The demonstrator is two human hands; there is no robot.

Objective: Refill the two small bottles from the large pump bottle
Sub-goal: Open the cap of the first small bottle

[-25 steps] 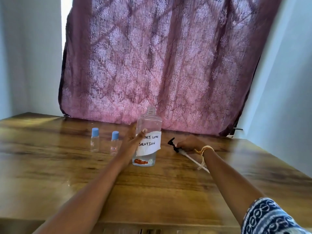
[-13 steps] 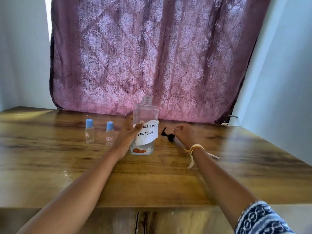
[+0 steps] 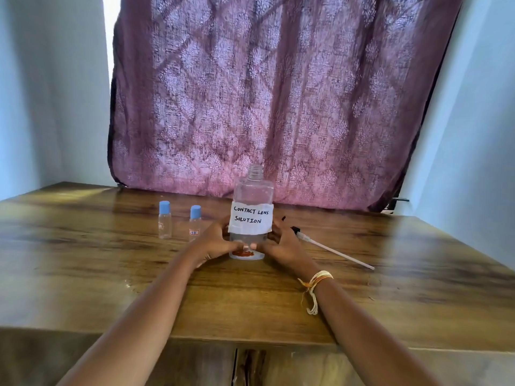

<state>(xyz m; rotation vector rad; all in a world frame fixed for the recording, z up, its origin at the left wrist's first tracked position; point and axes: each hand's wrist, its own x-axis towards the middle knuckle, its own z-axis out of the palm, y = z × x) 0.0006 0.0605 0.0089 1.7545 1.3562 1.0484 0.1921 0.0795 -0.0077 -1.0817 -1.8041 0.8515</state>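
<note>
While upright, large bottle (image 3: 252, 215) seemingly between hands.

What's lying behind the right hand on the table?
The black pump head with its white tube lies on the wooden table. The right hand covers part of the head.

The white paper label (image 3: 250, 218) on the large bottle (image 3: 253, 190) I hold reads "CONTACT LENS SOLUTION" in handwritten black capitals. On the right small bottle (image 3: 194, 222), to the left of it, a little sticker (image 3: 193, 232) shows "18". The sticker on the far-left small bottle (image 3: 164, 220) is too faint for me to read.
</note>
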